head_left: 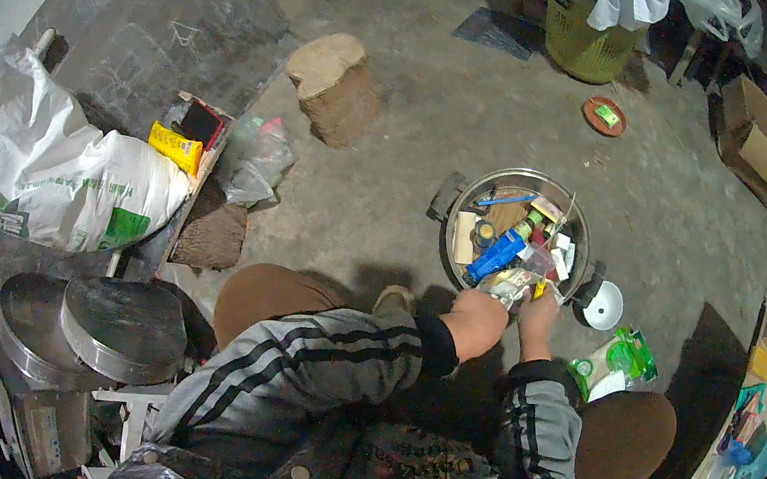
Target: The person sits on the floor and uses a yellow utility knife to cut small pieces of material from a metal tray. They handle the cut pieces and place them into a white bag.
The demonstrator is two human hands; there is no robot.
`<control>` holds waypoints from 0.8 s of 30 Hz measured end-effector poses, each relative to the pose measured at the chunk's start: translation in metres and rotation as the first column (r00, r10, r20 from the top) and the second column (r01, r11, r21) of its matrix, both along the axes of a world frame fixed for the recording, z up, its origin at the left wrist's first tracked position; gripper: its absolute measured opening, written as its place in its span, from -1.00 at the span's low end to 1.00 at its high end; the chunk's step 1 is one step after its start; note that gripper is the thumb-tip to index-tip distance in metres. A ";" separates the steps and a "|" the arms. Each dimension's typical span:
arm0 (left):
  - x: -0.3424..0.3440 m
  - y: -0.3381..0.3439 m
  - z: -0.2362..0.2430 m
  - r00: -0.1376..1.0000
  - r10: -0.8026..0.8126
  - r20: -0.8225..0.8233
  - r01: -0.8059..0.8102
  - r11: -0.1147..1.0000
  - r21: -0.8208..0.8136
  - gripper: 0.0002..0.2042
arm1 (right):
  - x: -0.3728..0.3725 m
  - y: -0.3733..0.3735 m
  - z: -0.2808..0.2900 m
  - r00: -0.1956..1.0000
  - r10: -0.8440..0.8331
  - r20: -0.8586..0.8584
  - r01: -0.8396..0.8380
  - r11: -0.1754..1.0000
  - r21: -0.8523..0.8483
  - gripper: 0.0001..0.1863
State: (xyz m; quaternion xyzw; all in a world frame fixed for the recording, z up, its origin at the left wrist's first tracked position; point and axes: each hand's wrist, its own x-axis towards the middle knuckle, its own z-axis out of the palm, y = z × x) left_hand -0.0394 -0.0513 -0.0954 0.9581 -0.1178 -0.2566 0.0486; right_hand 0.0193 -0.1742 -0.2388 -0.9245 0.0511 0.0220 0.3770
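Note:
A round steel pot (589, 243) stands on the floor in front of me, filled with small mixed items. Over its near rim, my left hand (477, 322) is closed at a crinkled clear plastic bag (506, 284) with pale contents; most of its fingers are hidden. My right hand (537, 324) pinches the right side of that bag, beside a small yellow piece (539, 290). Behind the bag lie a blue packet (497, 256), a green-capped bottle (530, 224), a blue stick (505, 201), a jar (484, 232) and a cream block (464, 237).
Right of the pot are a white bowl (605, 306) and a green-and-white packet (615, 362). A wood stump (335, 89), a grey plastic bag (256, 162) and a white sack (70, 172) stand left. Farther off are a green basket (588, 46), a red dish (604, 117) and a cardboard box (760, 140).

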 end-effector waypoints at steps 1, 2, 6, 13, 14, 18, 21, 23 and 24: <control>-0.002 0.001 0.001 1.000 -0.009 0.017 0.009 1.000 0.007 -0.84 | 0.000 0.001 -0.001 1.000 -0.015 -0.007 0.015 1.000 -0.003 -0.69; -0.003 0.002 0.001 0.999 -0.040 0.028 0.040 0.999 0.006 -0.84 | 0.000 0.002 -0.003 1.000 -0.028 -0.011 0.028 1.000 -0.003 -0.69; -0.006 0.002 -0.001 0.990 -0.108 0.090 0.106 0.994 0.023 -0.84 | 0.000 0.004 -0.002 0.999 0.002 0.054 0.000 0.999 -0.037 -0.67; -0.003 -0.005 -0.005 0.997 -0.071 0.018 0.070 0.997 0.044 -0.82 | 0.003 0.008 -0.002 1.000 -0.012 -0.026 0.009 0.996 -0.087 -0.67; -0.003 -0.005 -0.005 0.996 -0.081 0.021 0.080 0.996 0.044 -0.83 | 0.004 0.008 -0.002 1.000 -0.010 -0.027 0.007 0.995 -0.096 -0.67; -0.003 -0.002 -0.005 0.995 -0.082 0.062 0.078 0.994 0.074 -0.84 | 0.004 0.008 -0.001 0.999 -0.018 0.040 0.021 0.997 -0.076 -0.73; -0.005 0.000 -0.005 0.991 -0.109 0.072 0.101 0.990 0.097 -0.84 | 0.006 0.009 -0.002 1.000 -0.025 0.014 0.025 0.999 -0.020 -0.77; -0.005 0.000 -0.006 0.996 -0.091 0.027 0.089 0.994 0.067 -0.84 | 0.007 0.007 -0.006 0.999 0.001 0.048 -0.001 1.000 0.004 -0.71; -0.006 -0.001 -0.006 0.997 -0.079 -0.013 0.079 0.995 0.052 -0.84 | 0.006 0.006 -0.009 0.999 0.004 0.052 -0.005 1.000 0.010 -0.72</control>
